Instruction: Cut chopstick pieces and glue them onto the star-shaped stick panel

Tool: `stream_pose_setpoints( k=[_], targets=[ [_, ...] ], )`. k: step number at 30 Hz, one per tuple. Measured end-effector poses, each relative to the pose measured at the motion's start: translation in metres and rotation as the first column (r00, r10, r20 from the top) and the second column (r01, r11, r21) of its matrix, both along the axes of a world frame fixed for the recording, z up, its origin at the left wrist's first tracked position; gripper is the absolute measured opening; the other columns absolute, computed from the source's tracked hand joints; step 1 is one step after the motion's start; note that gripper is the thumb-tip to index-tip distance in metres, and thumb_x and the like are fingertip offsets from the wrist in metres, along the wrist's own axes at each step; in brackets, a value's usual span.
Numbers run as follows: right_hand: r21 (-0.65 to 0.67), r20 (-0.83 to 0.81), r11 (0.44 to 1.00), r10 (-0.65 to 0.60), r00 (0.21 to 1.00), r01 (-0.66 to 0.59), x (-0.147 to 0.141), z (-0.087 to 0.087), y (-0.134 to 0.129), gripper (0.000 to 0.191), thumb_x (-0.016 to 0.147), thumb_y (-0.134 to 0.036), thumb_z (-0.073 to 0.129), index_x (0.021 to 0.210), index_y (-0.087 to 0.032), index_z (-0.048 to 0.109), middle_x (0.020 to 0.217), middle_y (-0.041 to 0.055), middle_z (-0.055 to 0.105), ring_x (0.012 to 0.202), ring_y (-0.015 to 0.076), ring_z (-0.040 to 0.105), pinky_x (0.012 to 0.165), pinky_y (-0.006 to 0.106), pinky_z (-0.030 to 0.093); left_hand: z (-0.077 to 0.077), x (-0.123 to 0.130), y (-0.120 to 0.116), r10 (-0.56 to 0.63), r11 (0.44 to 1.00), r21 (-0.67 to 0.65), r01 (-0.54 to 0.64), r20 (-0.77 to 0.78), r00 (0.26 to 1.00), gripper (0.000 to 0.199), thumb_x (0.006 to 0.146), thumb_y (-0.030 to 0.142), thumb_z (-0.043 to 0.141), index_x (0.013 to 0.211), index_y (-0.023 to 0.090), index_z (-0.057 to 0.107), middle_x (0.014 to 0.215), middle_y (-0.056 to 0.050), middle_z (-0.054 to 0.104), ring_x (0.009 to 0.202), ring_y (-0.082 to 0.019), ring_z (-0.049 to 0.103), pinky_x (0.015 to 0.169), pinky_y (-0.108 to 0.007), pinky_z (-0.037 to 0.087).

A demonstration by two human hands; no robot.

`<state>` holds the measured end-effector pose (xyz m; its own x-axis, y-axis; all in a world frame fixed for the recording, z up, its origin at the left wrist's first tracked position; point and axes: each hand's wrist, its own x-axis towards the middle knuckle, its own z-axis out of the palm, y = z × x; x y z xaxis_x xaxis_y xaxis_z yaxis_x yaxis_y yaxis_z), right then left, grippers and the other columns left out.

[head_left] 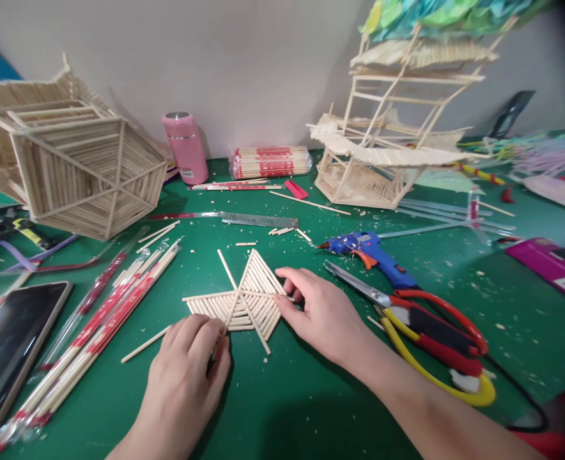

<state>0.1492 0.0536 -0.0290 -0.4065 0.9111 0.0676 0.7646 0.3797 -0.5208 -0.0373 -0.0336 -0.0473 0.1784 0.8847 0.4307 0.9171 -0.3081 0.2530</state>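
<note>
A flat web of short wooden sticks (pixel 258 281) lies on the green table, its crossed ribs partly filled with parallel sticks. My right hand (pixel 314 310) pinches the web's right edge between thumb and fingers. At the lower left edge is my left hand (pixel 186 351), fingers curled in, the fingertips touching the sticks; what they hold, if anything, is hidden. A loose stick (pixel 143 345) lies just left of my left hand. To the right of the web rests a blue glue gun (pixel 369 249), with scissors (pixel 359 283) below it.
Wooden stick structures stand at the back left (pixel 95 172) and back right (pixel 388 140). Between them are a pink bottle (pixel 186 150) and a wrapped stick bundle (pixel 270 161). Packed sticks (pixel 100 326) and a phone (pixel 16 345) lie at left, red-handled pliers (pixel 445 338) at right.
</note>
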Motion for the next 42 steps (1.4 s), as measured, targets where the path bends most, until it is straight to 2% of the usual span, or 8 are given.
stream_pose_setpoints(
  k=[12,18,22,31,34,37,39,42],
  targets=[
    [-0.127,-0.236,0.992,-0.021,0.972,-0.009,0.003,0.001,0.003,0.032,0.078,-0.025,0.050,0.109,-0.018,0.055,0.087,0.0056,0.059,0.075,0.0183,0.056,0.066,0.034,0.047,0.004,0.000,-0.002,-0.012,0.997,-0.072,0.022,0.137,0.991,0.008,0.083,0.015,0.047,0.088,0.017,0.053,0.083,-0.005,0.056,0.072,-0.016,0.056,0.062,-0.028,0.048],
    [-0.345,-0.480,0.934,-0.089,0.873,-0.095,0.003,-0.002,0.004,0.030,0.081,-0.029,0.049,0.110,-0.020,0.052,0.084,0.0015,0.053,0.063,0.0113,0.053,0.054,0.025,0.048,0.009,0.003,0.001,-0.007,0.996,-0.082,0.026,0.217,0.976,0.007,0.083,0.015,0.047,0.079,0.017,0.053,0.077,-0.004,0.055,0.068,-0.014,0.054,0.059,-0.025,0.046],
    [-0.448,-0.574,0.881,-0.156,0.804,-0.149,0.001,-0.004,0.005,0.032,0.080,-0.028,0.052,0.110,-0.018,0.050,0.085,0.0014,0.052,0.065,0.0110,0.055,0.055,0.026,0.049,0.012,0.003,0.002,0.013,0.997,-0.074,0.009,0.290,0.957,0.010,0.082,0.014,0.048,0.074,0.017,0.053,0.073,-0.002,0.055,0.064,-0.012,0.054,0.057,-0.021,0.045],
    [-0.530,-0.692,0.832,-0.310,0.651,-0.167,0.003,0.002,0.010,0.032,0.078,-0.028,0.054,0.107,-0.017,0.050,0.082,0.0015,0.056,0.065,0.0109,0.055,0.056,0.025,0.049,0.015,-0.007,-0.003,0.150,0.970,-0.238,-0.039,0.467,0.871,0.022,0.083,0.023,0.050,0.061,0.019,0.050,0.065,0.000,0.052,0.057,-0.011,0.052,0.052,-0.022,0.041],
    [-0.518,-0.725,0.838,-0.325,0.607,-0.170,0.006,0.006,0.011,0.030,0.078,-0.028,0.054,0.107,-0.019,0.052,0.081,0.0014,0.056,0.065,0.0111,0.055,0.056,0.025,0.049,0.021,-0.007,-0.002,0.240,0.924,-0.381,0.032,0.644,0.726,0.023,0.082,0.034,0.052,0.065,0.019,0.055,0.065,-0.001,0.054,0.060,-0.013,0.052,0.055,-0.023,0.041],
    [-0.493,-0.754,0.848,-0.305,0.582,-0.194,0.006,0.009,0.011,0.029,0.078,-0.028,0.054,0.106,-0.020,0.053,0.085,0.0023,0.058,0.067,0.0117,0.056,0.057,0.026,0.050,0.028,0.003,0.004,0.388,0.852,-0.485,0.196,0.838,0.384,0.027,0.077,0.045,0.056,0.072,0.018,0.061,0.071,-0.003,0.059,0.069,-0.016,0.053,0.062,-0.026,0.044],
    [-0.473,-0.767,0.855,-0.281,0.577,-0.212,0.006,0.012,0.011,0.029,0.077,-0.029,0.055,0.105,-0.020,0.053,0.088,0.0031,0.058,0.070,0.0127,0.057,0.058,0.026,0.050,0.031,0.013,0.010,0.492,0.812,-0.507,0.288,0.861,0.129,0.031,0.072,0.046,0.061,0.068,0.016,0.063,0.069,-0.004,0.060,0.064,-0.015,0.053,0.060,-0.026,0.043],
    [-0.441,-0.779,0.868,-0.246,0.576,-0.226,0.006,0.016,0.009,0.028,0.077,-0.028,0.056,0.104,-0.020,0.054,0.093,0.0041,0.059,0.079,0.0151,0.058,0.062,0.028,0.051,0.034,0.025,0.017,0.585,0.774,-0.519,0.363,0.806,-0.094,0.026,0.064,0.039,0.071,0.069,0.014,0.064,0.064,-0.004,0.061,0.052,-0.011,0.050,0.051,-0.024,0.041]
  ],
)
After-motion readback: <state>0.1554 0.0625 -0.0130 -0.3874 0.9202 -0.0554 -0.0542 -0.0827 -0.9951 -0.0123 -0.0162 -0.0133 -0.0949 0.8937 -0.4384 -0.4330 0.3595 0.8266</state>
